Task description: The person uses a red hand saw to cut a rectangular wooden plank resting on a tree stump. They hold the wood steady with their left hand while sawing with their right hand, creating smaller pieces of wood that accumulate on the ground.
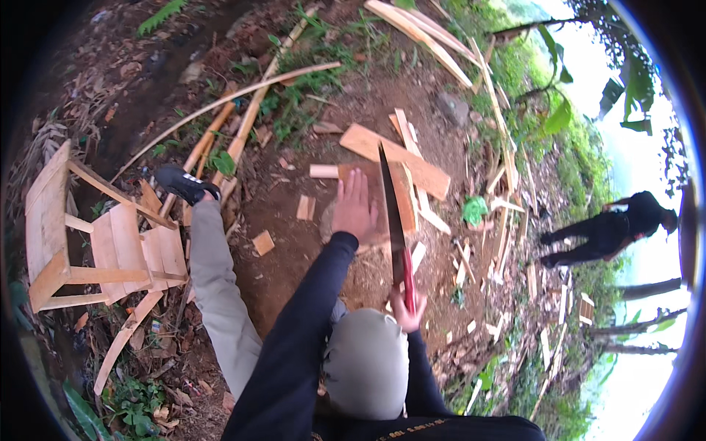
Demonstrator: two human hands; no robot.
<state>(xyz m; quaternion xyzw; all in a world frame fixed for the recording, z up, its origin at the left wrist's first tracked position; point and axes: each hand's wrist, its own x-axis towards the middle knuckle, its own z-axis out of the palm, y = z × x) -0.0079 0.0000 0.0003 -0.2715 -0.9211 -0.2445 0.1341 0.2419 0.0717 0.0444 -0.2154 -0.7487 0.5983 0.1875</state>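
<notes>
With our left hand (354,207) flat on the board (382,202) just left of the saw (393,220) our right hand (407,309) grips, a slipping blade could cut our fingers.

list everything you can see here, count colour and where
handsaw: one, dark blade, red handle, centre, blade across the boards
boards: a few, pale orange-brown, stacked on the soil at centre
wooden stool: one, pale wood, lying tipped at left
slatted frame: one, pale wood, beside the stool
long strips: several, pale, on the ground at upper left and top
offcuts: many, pale, scattered on the soil
other person: one, dark clothes, bent over at right
shoe: one, black, on the person's outstretched leg
left hand: flat on a board
right hand: gripping the saw handle
</notes>
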